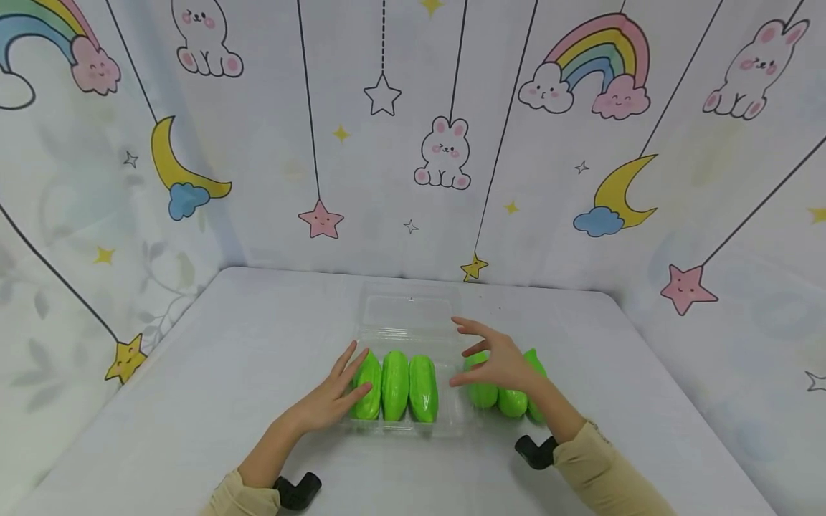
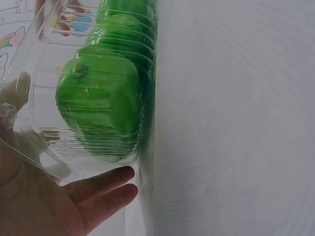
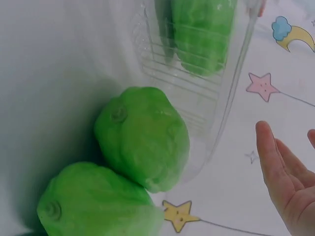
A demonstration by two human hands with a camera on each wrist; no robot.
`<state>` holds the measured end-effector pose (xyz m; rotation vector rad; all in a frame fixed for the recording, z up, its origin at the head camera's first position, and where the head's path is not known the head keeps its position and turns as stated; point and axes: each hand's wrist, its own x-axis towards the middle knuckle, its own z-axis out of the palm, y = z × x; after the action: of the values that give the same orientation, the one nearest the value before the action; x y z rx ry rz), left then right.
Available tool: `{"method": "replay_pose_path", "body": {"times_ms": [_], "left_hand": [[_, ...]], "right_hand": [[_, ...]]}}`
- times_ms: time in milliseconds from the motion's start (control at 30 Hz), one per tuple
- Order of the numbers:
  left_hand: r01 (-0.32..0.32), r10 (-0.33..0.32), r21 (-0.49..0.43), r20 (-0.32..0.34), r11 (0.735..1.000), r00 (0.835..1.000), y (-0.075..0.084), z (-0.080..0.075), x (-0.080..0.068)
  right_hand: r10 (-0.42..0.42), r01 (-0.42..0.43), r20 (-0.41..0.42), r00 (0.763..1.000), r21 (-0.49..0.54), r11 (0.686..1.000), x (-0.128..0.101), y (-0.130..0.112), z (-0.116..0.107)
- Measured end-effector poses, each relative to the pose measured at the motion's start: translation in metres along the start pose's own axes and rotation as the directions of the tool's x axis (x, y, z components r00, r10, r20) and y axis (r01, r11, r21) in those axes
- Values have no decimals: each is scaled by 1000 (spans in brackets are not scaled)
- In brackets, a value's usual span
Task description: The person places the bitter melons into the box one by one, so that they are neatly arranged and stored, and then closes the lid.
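A clear plastic clamshell box lies open on the table, lid folded back. Three green gourds lie side by side in its tray. My left hand rests with straight fingers against the tray's left side, touching the leftmost gourd. Three more green gourds lie loose on the table right of the box. My right hand hovers above them with fingers spread, holding nothing. The right wrist view shows two loose gourds beside the box wall.
The grey table is closed in by cartoon-print walls at the back and both sides. Black wrist mounts show near the front edge.
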<state>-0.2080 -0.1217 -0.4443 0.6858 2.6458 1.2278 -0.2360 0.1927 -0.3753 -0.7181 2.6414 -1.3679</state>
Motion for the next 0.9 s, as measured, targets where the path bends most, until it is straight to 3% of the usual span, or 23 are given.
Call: {"method": "replay_pose_path", "body": {"times_ms": [900], "left_hand": [[-5, 5, 18, -8, 1000, 1000, 1, 0, -2]], "right_hand": [[12, -11, 17, 1000, -46, 999, -14, 6, -50]]}}
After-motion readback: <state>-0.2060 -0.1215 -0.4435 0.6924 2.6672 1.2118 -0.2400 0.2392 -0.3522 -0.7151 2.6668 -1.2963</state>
